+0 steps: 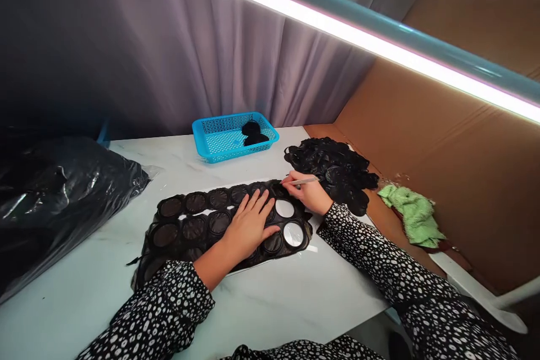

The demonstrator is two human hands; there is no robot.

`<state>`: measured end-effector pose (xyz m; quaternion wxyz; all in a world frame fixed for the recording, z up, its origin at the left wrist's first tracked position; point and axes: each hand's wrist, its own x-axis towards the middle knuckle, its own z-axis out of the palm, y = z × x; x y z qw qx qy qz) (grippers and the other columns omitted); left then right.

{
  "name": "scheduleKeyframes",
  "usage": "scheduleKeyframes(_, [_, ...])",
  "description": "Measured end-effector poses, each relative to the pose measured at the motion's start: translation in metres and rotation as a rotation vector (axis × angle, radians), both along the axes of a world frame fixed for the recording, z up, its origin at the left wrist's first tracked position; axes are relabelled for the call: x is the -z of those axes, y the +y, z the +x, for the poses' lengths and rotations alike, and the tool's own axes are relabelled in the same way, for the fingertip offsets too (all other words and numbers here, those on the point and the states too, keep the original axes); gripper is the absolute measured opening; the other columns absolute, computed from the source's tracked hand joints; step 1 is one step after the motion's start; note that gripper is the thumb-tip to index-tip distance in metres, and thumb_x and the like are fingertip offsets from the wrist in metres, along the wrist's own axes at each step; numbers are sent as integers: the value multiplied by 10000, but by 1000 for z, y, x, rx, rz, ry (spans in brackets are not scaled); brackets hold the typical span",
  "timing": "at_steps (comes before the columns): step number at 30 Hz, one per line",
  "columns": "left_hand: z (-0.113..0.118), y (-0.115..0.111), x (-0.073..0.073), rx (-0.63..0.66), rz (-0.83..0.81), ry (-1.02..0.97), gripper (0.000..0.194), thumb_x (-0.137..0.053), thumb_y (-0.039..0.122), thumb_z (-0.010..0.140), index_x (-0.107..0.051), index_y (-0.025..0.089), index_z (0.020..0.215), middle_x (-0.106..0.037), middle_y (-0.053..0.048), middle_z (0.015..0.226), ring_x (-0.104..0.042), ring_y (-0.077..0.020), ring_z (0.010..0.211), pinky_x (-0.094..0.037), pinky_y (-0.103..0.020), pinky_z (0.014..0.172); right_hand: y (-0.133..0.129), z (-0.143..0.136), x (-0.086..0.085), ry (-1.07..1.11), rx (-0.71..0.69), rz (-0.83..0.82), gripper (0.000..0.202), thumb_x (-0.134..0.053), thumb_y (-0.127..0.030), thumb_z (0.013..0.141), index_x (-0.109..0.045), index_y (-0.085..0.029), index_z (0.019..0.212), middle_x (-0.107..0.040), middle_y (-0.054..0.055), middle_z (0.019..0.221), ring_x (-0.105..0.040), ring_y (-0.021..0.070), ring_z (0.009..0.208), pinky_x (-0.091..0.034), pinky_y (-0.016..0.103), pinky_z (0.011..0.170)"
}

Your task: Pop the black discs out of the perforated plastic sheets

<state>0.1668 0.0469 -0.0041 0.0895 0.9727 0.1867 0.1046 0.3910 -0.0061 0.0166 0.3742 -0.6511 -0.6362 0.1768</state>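
A black sheet (194, 228) with rows of round moulded shapes lies on the white table. Two round openings at its right end show white. My left hand (248, 224) rests flat on the sheet with its fingers spread. My right hand (307, 191) pinches a thin, pale pen-like tool (304, 181) at the sheet's upper right corner; the tip is hidden by my fingers. Just behind my right hand is a heap of black round pieces (333, 166).
A blue basket (202, 149) holding a few black pieces stands at the back. On the left lies a large black plastic bag (63, 197). A green cloth (413, 215) is at the right, beside a cardboard wall (442, 152). A bright lamp tube (337, 28) crosses overhead.
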Motion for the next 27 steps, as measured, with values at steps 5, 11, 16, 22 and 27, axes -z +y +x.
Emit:
scheduleKeyframes(5, [-8,0,8,-6,-22,0,601,-528,524,953,-406,242,1469,-257,-112,1601,-186,-329,1483,-257,-549,1165,7,0,3,156,-126,-133,188,-603,-311,853,-558,-188,718,-713,68,933,-638,189,858,-490,318,781])
scheduleKeyframes(11, [-12,-1,5,7,-37,16,596,-546,510,948,-397,273,1475,-242,-94,1609,-178,-345,1482,-250,-554,1165,12,4,3,177,-154,-159,174,-606,-333,848,-638,-170,796,-706,71,917,-619,180,815,-484,314,757])
scheduleKeyframes(16, [-13,-1,2,14,-58,44,616,-576,488,938,-391,265,1482,-225,-102,1612,-156,-349,1485,-240,-555,1170,15,4,1,189,-171,-191,170,-619,-333,833,-645,-170,795,-700,52,870,-610,167,779,-481,294,729])
scheduleKeyframes(22, [-12,-1,0,12,-54,62,627,-597,479,929,-393,269,1482,-215,-99,1615,-155,-350,1485,-239,-552,1172,15,6,-1,207,-181,-211,170,-615,-323,839,-649,-159,809,-694,49,857,-598,158,749,-475,283,696])
scheduleKeyframes(27, [-12,-2,0,5,-47,68,635,-613,474,920,-394,271,1480,-223,-100,1613,-165,-348,1483,-248,-550,1170,16,8,0,161,-193,-193,151,-618,-307,851,-636,-164,806,-693,50,865,-608,167,761,-480,288,704])
